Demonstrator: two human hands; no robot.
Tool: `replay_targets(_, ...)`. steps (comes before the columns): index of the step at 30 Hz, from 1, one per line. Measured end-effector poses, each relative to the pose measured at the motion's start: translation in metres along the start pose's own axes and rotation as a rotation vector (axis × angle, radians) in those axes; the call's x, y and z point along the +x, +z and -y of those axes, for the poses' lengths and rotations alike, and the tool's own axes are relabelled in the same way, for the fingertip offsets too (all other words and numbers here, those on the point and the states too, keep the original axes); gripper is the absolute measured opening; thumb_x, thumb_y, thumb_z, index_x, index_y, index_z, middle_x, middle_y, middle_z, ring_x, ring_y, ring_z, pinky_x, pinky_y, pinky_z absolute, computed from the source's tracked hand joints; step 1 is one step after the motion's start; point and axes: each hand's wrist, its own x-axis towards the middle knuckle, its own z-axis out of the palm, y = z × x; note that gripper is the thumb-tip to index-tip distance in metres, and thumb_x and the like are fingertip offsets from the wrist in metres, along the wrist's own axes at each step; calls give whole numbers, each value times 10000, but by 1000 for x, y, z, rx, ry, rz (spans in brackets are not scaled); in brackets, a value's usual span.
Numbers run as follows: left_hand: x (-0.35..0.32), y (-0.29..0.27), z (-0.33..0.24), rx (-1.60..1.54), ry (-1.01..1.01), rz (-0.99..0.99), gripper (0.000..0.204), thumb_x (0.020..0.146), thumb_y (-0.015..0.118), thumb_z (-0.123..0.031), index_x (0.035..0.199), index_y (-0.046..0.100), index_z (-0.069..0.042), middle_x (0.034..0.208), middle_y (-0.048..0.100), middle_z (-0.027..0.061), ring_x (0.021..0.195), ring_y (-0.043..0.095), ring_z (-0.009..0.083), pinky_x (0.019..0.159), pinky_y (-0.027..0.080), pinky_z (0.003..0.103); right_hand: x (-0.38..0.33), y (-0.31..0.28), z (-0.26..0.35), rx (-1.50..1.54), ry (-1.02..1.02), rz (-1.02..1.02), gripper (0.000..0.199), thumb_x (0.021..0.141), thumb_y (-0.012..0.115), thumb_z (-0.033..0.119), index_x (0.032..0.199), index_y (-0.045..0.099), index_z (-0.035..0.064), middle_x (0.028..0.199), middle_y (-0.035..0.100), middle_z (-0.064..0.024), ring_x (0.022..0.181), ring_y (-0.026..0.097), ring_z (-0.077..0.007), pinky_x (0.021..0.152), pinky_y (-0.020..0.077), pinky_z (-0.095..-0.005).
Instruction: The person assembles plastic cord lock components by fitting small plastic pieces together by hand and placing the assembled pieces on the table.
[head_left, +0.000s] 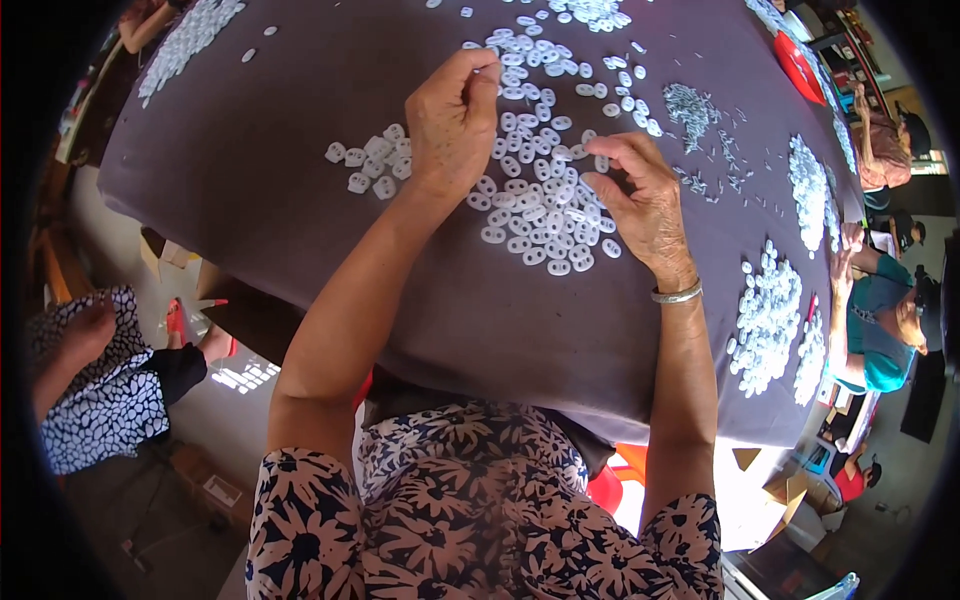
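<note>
Small white oval plastic pieces with two holes lie in a loose heap on the dark tablecloth, trailing away toward the far side. My left hand is closed above the heap's left edge, its fingertips pressed together; what they hold, if anything, is hidden. At the heap's right side my right hand curves with thumb and index finger apart. One white piece shows in the gap between those fingertips, apparently resting on the cloth. A cluster of chunkier white pieces sits left of my left wrist.
Small metal pins are scattered beyond my right hand. More white heaps lie along the table's right side, with a red dish farther back. Other people sit around the table; one in a teal top is at the right.
</note>
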Motion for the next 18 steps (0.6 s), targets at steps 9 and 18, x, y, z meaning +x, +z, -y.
replay_targets(9,7,-7,-2,-52,-58,-86,133,946,500,-139,980,577,-37,663,525,33,589,472,101,555,419,271,27,9,-8,-225,-11,19,222,779,685,106,991,638,57,961,602,-62,865,574,-202,671,485,-301)
replay_targets(18,12,-15,-1,-450,-257,-204,120,948,478,-98,996,575,-46,670,417,-42,566,371,41,496,338,207,5,17,13,-64,81,132,84,787,639,13,866,609,17,795,563,-42,657,555,-126,581,449,-263)
